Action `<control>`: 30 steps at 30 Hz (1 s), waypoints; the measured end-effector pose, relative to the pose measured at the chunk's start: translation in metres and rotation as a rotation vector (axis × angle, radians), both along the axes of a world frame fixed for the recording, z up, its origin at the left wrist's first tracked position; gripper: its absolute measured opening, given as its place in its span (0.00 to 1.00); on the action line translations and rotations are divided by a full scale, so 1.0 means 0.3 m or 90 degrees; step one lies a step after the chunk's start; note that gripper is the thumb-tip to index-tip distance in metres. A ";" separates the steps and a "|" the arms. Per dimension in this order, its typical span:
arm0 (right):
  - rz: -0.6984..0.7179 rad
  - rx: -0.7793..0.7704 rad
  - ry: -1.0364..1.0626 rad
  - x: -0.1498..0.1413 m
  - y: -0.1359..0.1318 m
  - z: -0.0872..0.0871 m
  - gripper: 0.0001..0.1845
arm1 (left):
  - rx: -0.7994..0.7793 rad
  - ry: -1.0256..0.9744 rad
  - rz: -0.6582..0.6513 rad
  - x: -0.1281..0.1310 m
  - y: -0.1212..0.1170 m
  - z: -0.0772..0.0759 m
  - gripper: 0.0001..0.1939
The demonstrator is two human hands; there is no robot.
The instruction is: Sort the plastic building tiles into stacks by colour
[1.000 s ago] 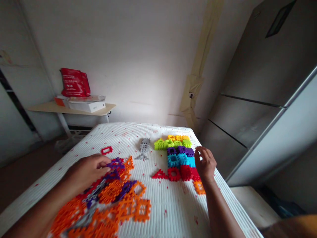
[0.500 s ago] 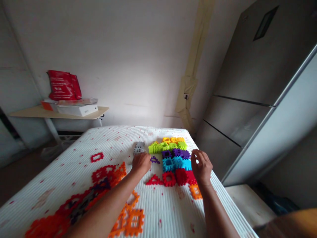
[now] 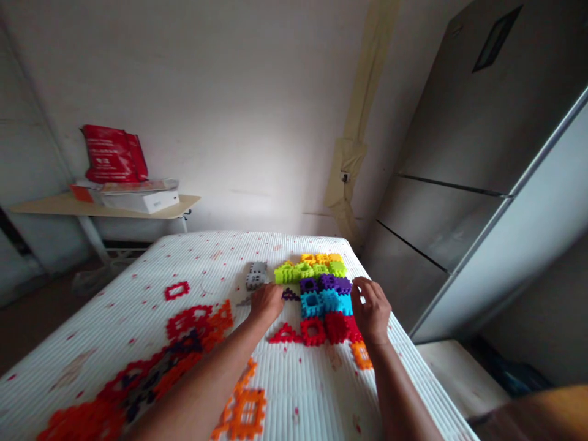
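Observation:
My left hand (image 3: 267, 303) is closed low over the bed, its fingertips at the edge of a small dark purple triangular interlocking piece (image 3: 290, 294). The hand covers part of that piece. Just beyond it lie grey square pieces (image 3: 256, 275), and a flat grey piece (image 3: 244, 301) shows at its left. My right hand (image 3: 372, 311) is loosely curled at the right side of the stacked pieces, with a gap between thumb and fingers and nothing visible in it. Beside it are purple (image 3: 327, 282), light blue (image 3: 312, 304) and red stacks (image 3: 313, 331).
Lime green (image 3: 303, 271) and yellow pieces (image 3: 321, 258) stand at the back. A red triangle (image 3: 285, 334) lies in front. Orange window pieces (image 3: 248, 413) and a mixed heap (image 3: 82, 419) cover the left front. A refrigerator (image 3: 441, 184) stands at the right.
My left hand has moved slightly right and nearer me, uncovering more of the grey squares. The purple triangle's visible part has shifted a little right. My right hand has barely moved.

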State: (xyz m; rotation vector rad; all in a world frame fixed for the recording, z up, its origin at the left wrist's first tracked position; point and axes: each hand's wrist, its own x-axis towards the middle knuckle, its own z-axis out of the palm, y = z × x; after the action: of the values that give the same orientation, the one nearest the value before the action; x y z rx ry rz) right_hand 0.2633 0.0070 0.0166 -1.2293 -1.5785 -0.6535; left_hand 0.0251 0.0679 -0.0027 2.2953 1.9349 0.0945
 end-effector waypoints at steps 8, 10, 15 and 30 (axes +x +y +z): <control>0.012 0.025 -0.024 -0.012 -0.004 0.000 0.07 | 0.000 -0.024 0.002 0.003 -0.014 0.001 0.16; 0.011 0.029 -0.033 -0.015 -0.005 0.002 0.07 | 0.003 -0.039 -0.004 -0.009 -0.027 0.019 0.15; 0.020 0.035 -0.054 -0.026 -0.006 0.004 0.06 | 0.019 -0.075 -0.003 -0.175 -0.092 0.097 0.11; 0.349 -0.080 -0.100 -0.293 -0.107 0.029 0.10 | -0.028 -0.167 -0.093 -0.621 -0.258 0.037 0.22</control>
State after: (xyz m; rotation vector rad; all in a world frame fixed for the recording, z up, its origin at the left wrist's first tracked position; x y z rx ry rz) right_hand 0.1753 -0.0250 0.0253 -0.7852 -2.0029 -0.3028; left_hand -0.1611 -0.0094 0.0083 2.2577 1.6231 0.3164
